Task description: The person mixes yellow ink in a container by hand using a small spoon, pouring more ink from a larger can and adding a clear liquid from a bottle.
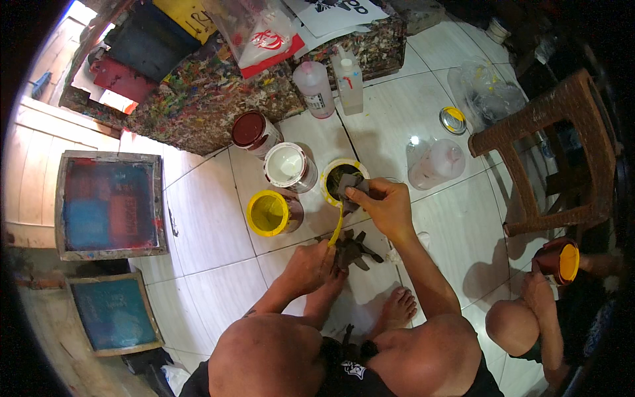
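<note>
My left hand grips the lower end of a narrow yellow-coated stick. Its upper end reaches toward an open pot with a yellow-smeared white rim and dark contents. With thumb and fingers, my right hand pinches a dark grey scrap against the stick, over the pot's right side. What the scrap is made of, I cannot tell. A crumpled dark scrap of similar look lies on the tiles between my feet, beside my left hand.
Left of the pot stand cans of yellow, white and dark red paint. Plastic bottles stand behind. A clear container, a lid and a brown stool are right. Another person's hand holds a brown can. Framed screens lie left.
</note>
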`<state>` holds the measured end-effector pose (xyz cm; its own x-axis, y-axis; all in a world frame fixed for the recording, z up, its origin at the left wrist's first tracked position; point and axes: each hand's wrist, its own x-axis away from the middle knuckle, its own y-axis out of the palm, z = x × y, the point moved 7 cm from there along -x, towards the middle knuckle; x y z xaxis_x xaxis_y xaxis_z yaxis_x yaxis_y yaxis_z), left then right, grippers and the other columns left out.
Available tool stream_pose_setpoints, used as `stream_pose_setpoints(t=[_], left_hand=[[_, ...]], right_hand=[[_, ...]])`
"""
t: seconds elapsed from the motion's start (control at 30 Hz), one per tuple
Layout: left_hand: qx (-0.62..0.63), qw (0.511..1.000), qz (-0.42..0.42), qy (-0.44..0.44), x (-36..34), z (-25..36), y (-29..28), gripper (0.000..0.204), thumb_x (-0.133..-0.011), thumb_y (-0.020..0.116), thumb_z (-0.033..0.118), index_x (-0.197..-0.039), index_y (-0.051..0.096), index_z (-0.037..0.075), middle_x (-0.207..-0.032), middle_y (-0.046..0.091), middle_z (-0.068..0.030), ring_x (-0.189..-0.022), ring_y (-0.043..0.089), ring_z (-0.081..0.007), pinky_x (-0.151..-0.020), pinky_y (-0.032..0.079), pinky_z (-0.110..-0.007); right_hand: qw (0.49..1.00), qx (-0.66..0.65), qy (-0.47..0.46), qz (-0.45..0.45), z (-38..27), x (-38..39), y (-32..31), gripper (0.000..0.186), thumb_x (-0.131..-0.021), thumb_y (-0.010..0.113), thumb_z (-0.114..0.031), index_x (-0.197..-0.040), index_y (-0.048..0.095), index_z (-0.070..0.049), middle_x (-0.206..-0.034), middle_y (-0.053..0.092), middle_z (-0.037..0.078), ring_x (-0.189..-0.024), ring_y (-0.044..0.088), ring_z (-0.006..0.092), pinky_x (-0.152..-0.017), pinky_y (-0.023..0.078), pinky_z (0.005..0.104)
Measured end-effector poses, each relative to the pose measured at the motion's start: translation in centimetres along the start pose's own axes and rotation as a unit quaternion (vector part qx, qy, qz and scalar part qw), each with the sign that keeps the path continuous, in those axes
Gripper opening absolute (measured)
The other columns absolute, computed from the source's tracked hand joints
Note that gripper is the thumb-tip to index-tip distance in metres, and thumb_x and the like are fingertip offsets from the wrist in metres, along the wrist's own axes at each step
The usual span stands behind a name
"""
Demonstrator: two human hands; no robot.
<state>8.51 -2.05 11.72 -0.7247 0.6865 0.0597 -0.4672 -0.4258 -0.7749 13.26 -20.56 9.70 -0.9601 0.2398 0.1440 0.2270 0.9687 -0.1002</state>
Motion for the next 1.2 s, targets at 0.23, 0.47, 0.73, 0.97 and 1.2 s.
stream_pose_setpoints(t=[0.23,0.47,0.73,0.97,1.2], left_hand=[[0.101,0.992,0.077,-0.021,1.2,-0.3,-1.3,0.021,-0.098,0.046,0.015,-0.083,0.049,0.002,-0.067,0.053,-0.014,-0.056,0.056,-0.0303,-0.053,0.044,-0.041],[0.549,0.808,0.037,-0.21,2.3,-3.3,1.4,0.033,-0.103,0.045,0.033,-0.08,0.039,0.011,-0.065,0.03,0.0048,-0.057,0.025,-0.0092,-0.052,0.023,-0.029],[0.52,0.825,0.035,-0.218,1.8,-3.4,1.8,0.037,-0.105,0.042,0.034,-0.078,0.04,0.009,-0.063,0.033,0.0021,-0.057,0.029,-0.0102,-0.051,0.026,-0.03],[0.175,0.983,0.032,-0.051,0.9,-1.1,-0.1,0.023,-0.102,0.041,0.015,-0.088,0.051,-0.001,-0.065,0.056,-0.0188,-0.054,0.054,-0.0376,-0.052,0.041,-0.043],[0.19,0.979,0.017,-0.066,1.0,-1.5,0.6,0.026,-0.102,0.041,0.018,-0.088,0.052,-0.001,-0.065,0.056,-0.02,-0.059,0.056,-0.0421,-0.054,0.042,-0.046]], right_hand=[[0.996,0.056,0.02,0.071,1.2,-1.9,-4.2,0.027,-0.087,0.077,-0.019,-0.095,0.073,0.006,-0.078,0.069,0.005,-0.065,0.054,0.0082,-0.058,0.044,0.0288],[0.977,-0.189,0.01,-0.102,-1.4,-0.7,-1.4,0.029,-0.095,0.065,-0.02,-0.114,0.069,0.002,-0.1,0.071,0.003,-0.088,0.062,0.0093,-0.08,0.049,0.0241],[0.826,-0.516,0.06,-0.217,0.8,1.6,1.2,0.032,-0.094,0.062,-0.014,-0.118,0.064,0.007,-0.107,0.068,0.006,-0.089,0.063,0.0109,-0.08,0.048,0.0235],[0.891,-0.415,0.144,-0.111,2.4,1.5,2.5,0.024,-0.087,0.073,-0.003,-0.11,0.067,0.004,-0.101,0.07,0.005,-0.093,0.064,0.0112,-0.083,0.049,0.0244],[0.894,-0.432,0.08,-0.091,1.6,0.7,2.3,0.029,-0.081,0.075,0.005,-0.109,0.068,0.0,-0.102,0.071,0.006,-0.094,0.067,0.0145,-0.087,0.052,0.0277]])
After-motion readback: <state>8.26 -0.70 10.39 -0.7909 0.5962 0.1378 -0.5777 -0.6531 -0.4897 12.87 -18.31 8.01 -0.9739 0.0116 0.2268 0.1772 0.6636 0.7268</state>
